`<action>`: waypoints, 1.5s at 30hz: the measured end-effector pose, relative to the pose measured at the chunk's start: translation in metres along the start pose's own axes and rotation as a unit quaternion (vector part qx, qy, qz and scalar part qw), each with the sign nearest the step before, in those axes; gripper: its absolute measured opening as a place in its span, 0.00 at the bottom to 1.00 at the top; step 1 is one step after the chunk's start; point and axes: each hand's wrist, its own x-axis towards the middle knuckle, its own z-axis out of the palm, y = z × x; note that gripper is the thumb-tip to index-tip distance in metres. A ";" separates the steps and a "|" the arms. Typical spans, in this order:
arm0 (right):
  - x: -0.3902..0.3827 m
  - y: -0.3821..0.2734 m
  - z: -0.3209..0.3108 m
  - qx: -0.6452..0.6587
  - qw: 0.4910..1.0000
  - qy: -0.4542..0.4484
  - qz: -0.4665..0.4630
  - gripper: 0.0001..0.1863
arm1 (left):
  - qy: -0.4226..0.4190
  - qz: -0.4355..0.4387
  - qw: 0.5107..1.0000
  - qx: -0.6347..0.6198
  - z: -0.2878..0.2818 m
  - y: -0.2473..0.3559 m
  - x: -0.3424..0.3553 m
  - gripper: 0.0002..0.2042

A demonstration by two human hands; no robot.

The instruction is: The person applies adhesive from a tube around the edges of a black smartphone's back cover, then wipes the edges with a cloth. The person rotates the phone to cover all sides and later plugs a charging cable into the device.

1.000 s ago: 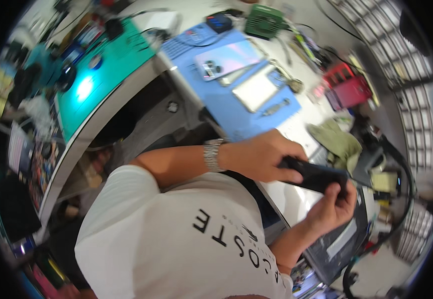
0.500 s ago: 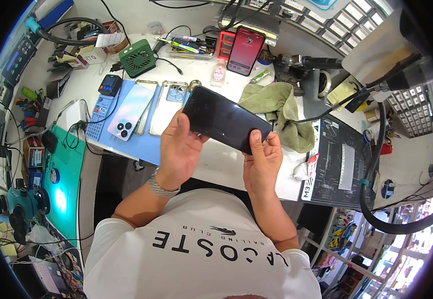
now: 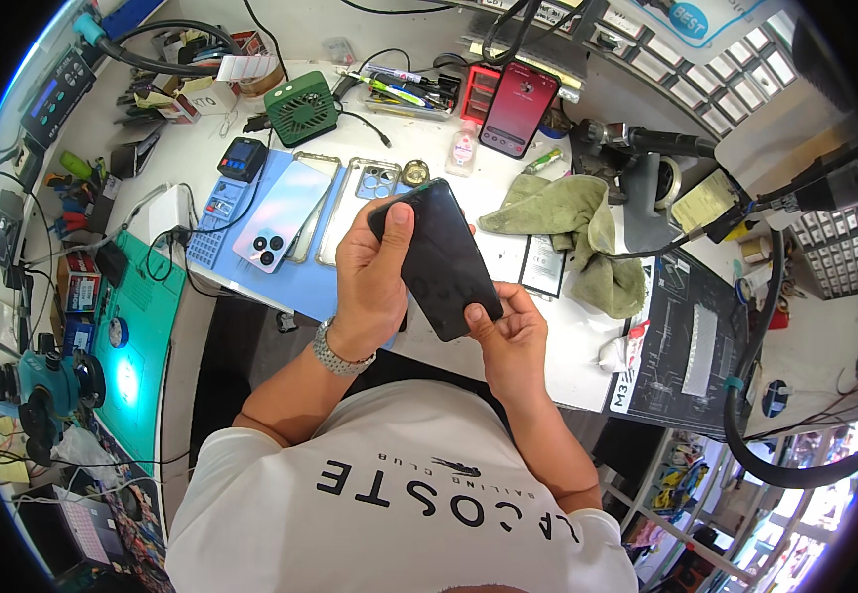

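Note:
Between my hands is a black smartphone [image 3: 446, 262], its dark screen facing up, held tilted above the bench's near edge. My left hand [image 3: 373, 282] grips its upper left side, thumb lying on the screen. At the lower right end, my right hand [image 3: 510, 341] pinches a corner with the thumb on the glass. Left of them, a pale iridescent phone [image 3: 284, 212] lies face down on a blue mat [image 3: 302, 289]. Two clear phone cases lie beside it; the right-hand case [image 3: 350, 210] shows a camera cutout. A green cloth [image 3: 557, 212] lies crumpled to the right.
A phone with a lit pink screen [image 3: 520, 109] stands upright at the back, next to a small clear bottle [image 3: 462, 148]. A green fan [image 3: 300, 107] sits back left. On the right are a black work mat [image 3: 691, 336] and a hanging hose [image 3: 745, 346].
The smartphone has turned clockwise to a steeper slant, its lower end now nearer me. My left thumb has moved onto the screen. The whole view has shifted slightly.

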 end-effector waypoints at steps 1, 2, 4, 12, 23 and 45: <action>0.000 0.001 0.000 0.010 1.000 -0.008 -0.001 0.13 | -0.001 -0.005 1.000 0.000 0.000 0.001 0.000 0.20; -0.001 0.003 0.000 0.020 1.000 -0.015 -0.001 0.12 | -0.007 -0.007 1.000 0.000 0.000 0.002 0.000 0.20; -0.001 0.007 -0.003 0.039 0.999 -0.027 -0.003 0.12 | -0.021 -0.010 1.000 -0.001 -0.001 0.002 0.000 0.20; -0.001 0.004 0.000 0.010 0.996 -0.073 -0.050 0.15 | -0.047 -0.040 0.998 0.018 0.009 0.004 -0.008 0.20; 0.026 -0.066 0.001 -0.236 0.947 -0.073 -0.204 0.13 | -0.172 -0.050 0.971 0.156 0.002 -0.008 -0.027 0.14; 0.020 -0.076 -0.024 -0.344 0.914 -0.052 -0.208 0.18 | -0.283 0.026 0.783 0.554 -0.002 0.036 -0.012 0.11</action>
